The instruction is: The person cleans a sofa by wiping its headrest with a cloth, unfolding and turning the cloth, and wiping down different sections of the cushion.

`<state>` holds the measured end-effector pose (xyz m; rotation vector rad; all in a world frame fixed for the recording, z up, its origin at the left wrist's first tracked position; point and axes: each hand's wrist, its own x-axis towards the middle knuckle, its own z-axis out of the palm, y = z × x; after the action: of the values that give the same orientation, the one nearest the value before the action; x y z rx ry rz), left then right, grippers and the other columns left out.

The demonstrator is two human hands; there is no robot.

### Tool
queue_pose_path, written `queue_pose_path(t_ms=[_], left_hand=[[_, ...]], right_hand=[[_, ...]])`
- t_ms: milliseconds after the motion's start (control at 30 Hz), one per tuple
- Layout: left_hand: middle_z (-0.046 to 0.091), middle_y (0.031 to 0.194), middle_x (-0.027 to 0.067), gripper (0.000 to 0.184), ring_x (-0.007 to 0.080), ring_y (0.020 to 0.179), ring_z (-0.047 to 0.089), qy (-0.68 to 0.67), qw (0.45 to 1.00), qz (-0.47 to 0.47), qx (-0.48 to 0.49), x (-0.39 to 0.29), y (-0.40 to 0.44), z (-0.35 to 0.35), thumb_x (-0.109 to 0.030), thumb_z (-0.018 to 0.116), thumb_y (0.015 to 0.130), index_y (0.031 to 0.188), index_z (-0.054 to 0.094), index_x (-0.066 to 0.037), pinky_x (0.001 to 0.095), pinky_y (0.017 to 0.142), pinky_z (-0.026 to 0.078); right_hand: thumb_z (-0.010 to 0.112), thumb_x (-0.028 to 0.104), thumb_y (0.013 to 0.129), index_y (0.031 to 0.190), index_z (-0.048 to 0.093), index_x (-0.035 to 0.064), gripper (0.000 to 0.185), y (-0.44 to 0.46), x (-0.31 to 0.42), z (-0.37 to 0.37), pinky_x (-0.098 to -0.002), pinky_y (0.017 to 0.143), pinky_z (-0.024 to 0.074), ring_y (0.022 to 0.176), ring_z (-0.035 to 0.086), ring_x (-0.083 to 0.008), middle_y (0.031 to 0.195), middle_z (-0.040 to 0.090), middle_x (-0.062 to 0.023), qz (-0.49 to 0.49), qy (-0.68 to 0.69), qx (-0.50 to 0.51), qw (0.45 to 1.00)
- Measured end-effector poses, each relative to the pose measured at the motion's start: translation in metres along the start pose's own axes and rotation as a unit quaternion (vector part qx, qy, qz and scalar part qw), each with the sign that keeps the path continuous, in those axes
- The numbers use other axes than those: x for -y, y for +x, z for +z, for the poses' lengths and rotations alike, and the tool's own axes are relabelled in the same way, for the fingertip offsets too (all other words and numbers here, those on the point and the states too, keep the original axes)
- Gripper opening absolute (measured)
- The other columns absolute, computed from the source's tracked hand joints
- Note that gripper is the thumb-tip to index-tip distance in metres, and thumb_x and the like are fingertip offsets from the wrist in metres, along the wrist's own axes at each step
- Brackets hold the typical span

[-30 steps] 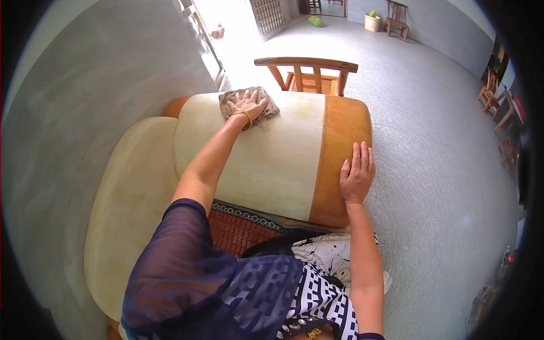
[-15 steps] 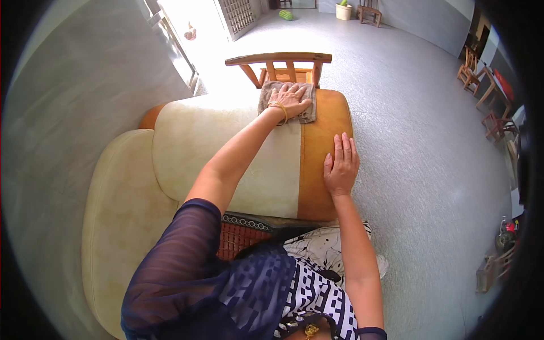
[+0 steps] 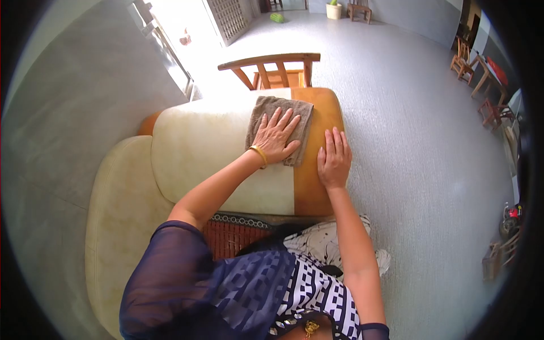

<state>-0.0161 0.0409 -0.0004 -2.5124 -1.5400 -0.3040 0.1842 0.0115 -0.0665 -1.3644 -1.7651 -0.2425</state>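
Observation:
My left hand point(image 3: 276, 137), with a gold bangle at the wrist, lies flat with spread fingers on a folded brown cloth point(image 3: 301, 122). Beneath the cloth is the top of a sofa armrest point(image 3: 226, 136), cream with an orange band point(image 3: 313, 187) along its right side. The cloth straddles the seam between the two colours. My right hand point(image 3: 335, 161) rests palm down on the orange band near its outer edge, fingers stretched out and holding nothing.
A wooden chair point(image 3: 276, 59) stands just beyond the armrest. The sofa back point(image 3: 119, 226) runs along the grey wall at left, and a red woven mat point(image 3: 229, 238) covers the seat. Wooden chairs point(image 3: 463, 59) line the far right; a watermelon point(image 3: 277, 18) lies on the floor.
My left hand has drawn the cloth back toward me and slightly left from the armrest's far end. The cloth looks more spread out. My right hand stays on the orange band.

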Motion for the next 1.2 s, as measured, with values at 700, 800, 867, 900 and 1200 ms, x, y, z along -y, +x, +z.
queue_pose_path(t_ms=[700, 800, 867, 900, 1200], left_hand=[[0.034, 0.148, -0.0028, 0.064, 0.0219, 0.138, 0.026, 0.120, 0.976, 0.153, -0.098, -0.050, -0.183, 0.094, -0.047, 0.062, 0.079, 0.138, 0.042, -0.034, 0.0571, 0.109, 0.009], [0.036, 0.148, -0.0009, 0.069, 0.0238, 0.136, 0.031, 0.066, 0.989, 0.093, -0.092, -0.043, -0.183, 0.083, -0.052, 0.065, 0.074, 0.138, 0.044, -0.034, 0.0582, 0.109, 0.006], [0.038, 0.146, 0.0026, 0.068, 0.0272, 0.137, 0.030, 0.070, 0.992, 0.052, -0.094, -0.030, -0.185, 0.074, -0.056, 0.063, 0.073, 0.135, 0.048, -0.031, 0.0579, 0.110, 0.006], [0.041, 0.144, 0.0061, 0.067, 0.0306, 0.137, 0.028, 0.072, 0.992, 0.017, -0.098, -0.020, -0.186, 0.068, -0.060, 0.061, 0.073, 0.132, 0.052, -0.028, 0.0575, 0.110, 0.006], [0.026, 0.152, 0.0139, 0.075, 0.0371, 0.140, 0.021, 0.115, 0.963, -0.186, -0.161, 0.060, -0.205, 0.048, -0.057, 0.046, 0.082, 0.142, 0.040, -0.013, 0.0612, 0.108, 0.010]], right_hand=[[0.048, 0.025, 0.088, 0.130, 0.052, 0.0092, 0.045, 0.000, -0.002, 0.008, -0.0437, 0.105, 0.0336, 0.128, 0.041, -0.0311, 0.137, 0.048, -0.0112, -0.016, -0.019, -0.018, 1.000], [0.048, 0.026, 0.089, 0.131, 0.052, 0.0096, 0.045, -0.001, -0.005, 0.009, -0.0432, 0.105, 0.0339, 0.128, 0.041, -0.0307, 0.137, 0.048, -0.0117, -0.019, -0.021, -0.016, 0.999], [0.048, 0.026, 0.089, 0.131, 0.052, 0.0097, 0.045, -0.002, -0.007, 0.010, -0.0431, 0.105, 0.0339, 0.128, 0.041, -0.0307, 0.137, 0.048, -0.0118, -0.022, -0.020, -0.015, 0.999], [0.048, 0.026, 0.089, 0.131, 0.052, 0.0097, 0.045, -0.002, -0.005, 0.011, -0.0430, 0.105, 0.0339, 0.128, 0.041, -0.0306, 0.137, 0.048, -0.0119, -0.021, -0.023, -0.018, 0.999], [0.047, 0.026, 0.090, 0.130, 0.052, 0.0091, 0.044, -0.002, -0.005, 0.010, -0.0425, 0.106, 0.0331, 0.128, 0.042, -0.0307, 0.136, 0.049, -0.0107, -0.025, -0.027, -0.018, 0.999]])
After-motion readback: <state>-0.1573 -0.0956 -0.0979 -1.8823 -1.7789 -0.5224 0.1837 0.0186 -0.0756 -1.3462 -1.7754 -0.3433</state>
